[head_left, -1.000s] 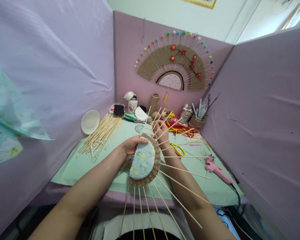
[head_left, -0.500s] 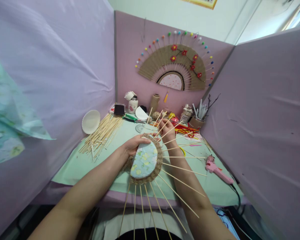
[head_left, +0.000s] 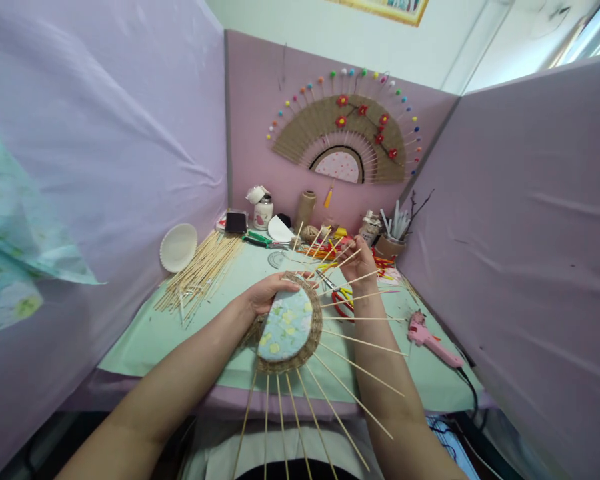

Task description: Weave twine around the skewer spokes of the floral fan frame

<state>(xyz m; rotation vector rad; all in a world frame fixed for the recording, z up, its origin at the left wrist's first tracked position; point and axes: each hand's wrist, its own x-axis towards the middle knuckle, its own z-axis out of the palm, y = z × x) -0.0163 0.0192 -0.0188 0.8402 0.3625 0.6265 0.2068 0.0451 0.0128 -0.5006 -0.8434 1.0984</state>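
A half-round piece covered in blue floral cloth (head_left: 287,325) has a woven twine rim (head_left: 314,333), with thin sticks fanning out from it. My left hand (head_left: 273,290) grips its upper left edge, thumb on the cloth side. Beyond the sticks' upper part is my right hand (head_left: 357,260), raised with its fingers closed; whatever they pinch is too small to make out. Scissors with red and yellow handles (head_left: 341,300) lie on the table just left of the right wrist.
Loose sticks (head_left: 203,267) and a white scalloped dish (head_left: 179,247) lie at left. Green-handled pliers (head_left: 260,240), jars and a twine cone (head_left: 306,208) stand behind. A pink glue gun (head_left: 433,340) rests at right. A finished fan (head_left: 345,133) hangs on the back panel.
My right hand has moved right and away from the rim, uncovering the scissors. The left hand still holds the piece in about the same place. The view has shifted slightly.
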